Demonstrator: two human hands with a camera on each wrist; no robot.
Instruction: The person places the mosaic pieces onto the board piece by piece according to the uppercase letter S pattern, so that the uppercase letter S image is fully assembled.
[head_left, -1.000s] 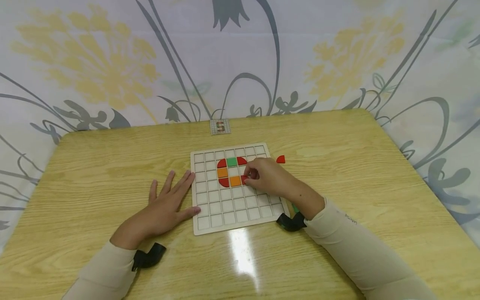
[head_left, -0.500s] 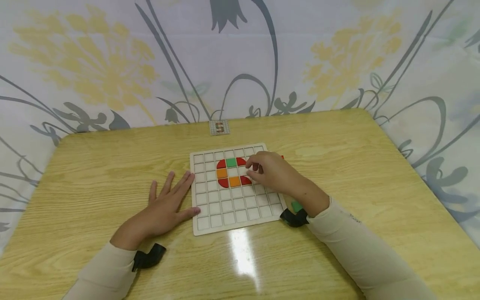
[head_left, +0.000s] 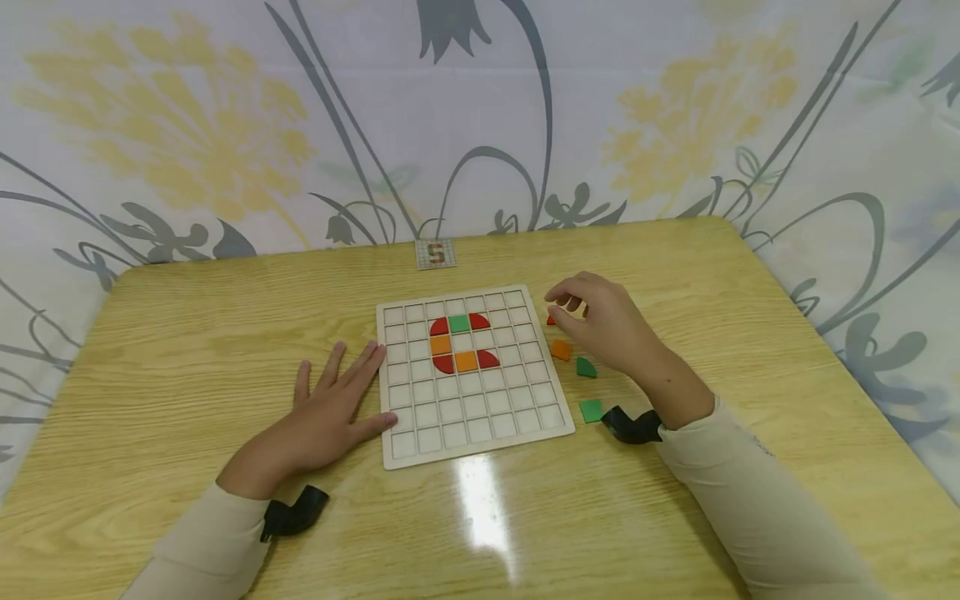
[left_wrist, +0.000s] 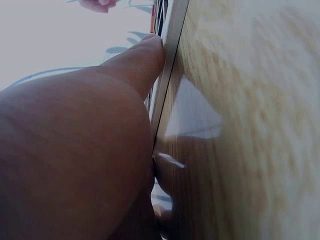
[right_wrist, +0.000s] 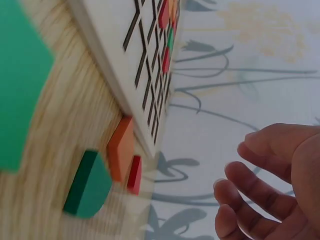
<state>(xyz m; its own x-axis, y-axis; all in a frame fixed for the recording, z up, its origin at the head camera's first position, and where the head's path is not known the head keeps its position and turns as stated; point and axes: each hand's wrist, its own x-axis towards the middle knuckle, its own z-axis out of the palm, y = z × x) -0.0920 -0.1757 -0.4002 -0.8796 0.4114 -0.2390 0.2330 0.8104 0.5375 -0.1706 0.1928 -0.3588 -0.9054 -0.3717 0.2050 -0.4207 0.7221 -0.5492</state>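
Note:
My left hand (head_left: pixel 326 425) lies flat with fingers spread, its fingertips and thumb on the left edge of the white grid board (head_left: pixel 480 408). Over the loose pieces right of the board hovers my right hand (head_left: pixel 603 321), fingers loosely bent, with a gap between thumb and fingertips and nothing held. Below it lie a red piece (right_wrist: pixel 134 175), an orange square (head_left: pixel 561 350) and a dark green rounded piece (head_left: pixel 587 367). In the board's cells sit red quarter-round pieces (head_left: pixel 488 358), a green square (head_left: pixel 458 323) and orange squares (head_left: pixel 466 361), forming a C-like shape.
A small card (head_left: pixel 436 253) with a coloured S-shaped pattern lies at the table's back edge. A green square (head_left: pixel 591 411) rests near the board's lower right corner, beside the right wrist's black camera mount (head_left: pixel 632 426). A flowered cloth (head_left: pixel 480 108) hangs behind the table.
My right hand has let go of the red quarter-round piece in its cell and moved right, off the board and over the loose pieces. The left hand has stayed in place.

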